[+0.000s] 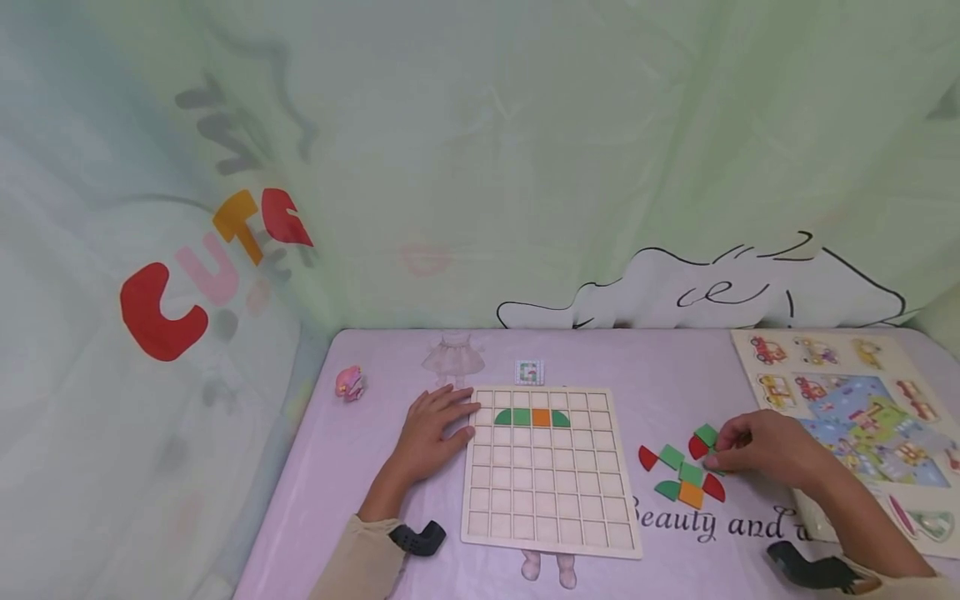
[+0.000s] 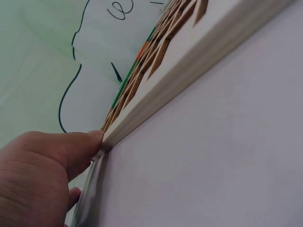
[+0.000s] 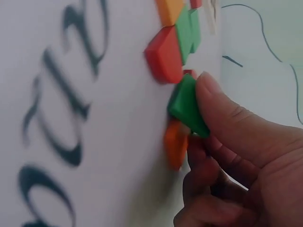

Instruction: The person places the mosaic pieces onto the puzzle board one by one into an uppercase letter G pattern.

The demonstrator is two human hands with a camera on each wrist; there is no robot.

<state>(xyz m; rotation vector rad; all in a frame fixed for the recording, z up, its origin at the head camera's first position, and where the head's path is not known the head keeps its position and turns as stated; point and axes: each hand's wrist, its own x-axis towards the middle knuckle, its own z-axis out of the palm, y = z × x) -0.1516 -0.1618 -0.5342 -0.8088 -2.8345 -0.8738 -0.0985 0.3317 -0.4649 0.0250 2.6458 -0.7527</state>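
Note:
A pale wooden grid board lies on the table. Near its top, one row holds a green quarter-circle tile, a green square, an orange square and another green quarter-circle. My left hand rests at the board's left edge, fingers extended, its thumb touching the edge. To the board's right, my right hand pinches a green tile tilted above the table. An orange tile is just beneath it. The fingers partly hide the pinched tile.
Loose red, green and orange tiles lie between the board and my right hand. A small pattern card sits behind the board. A pink toy stands at the far left. A picture puzzle board lies at the right, partly under my right arm.

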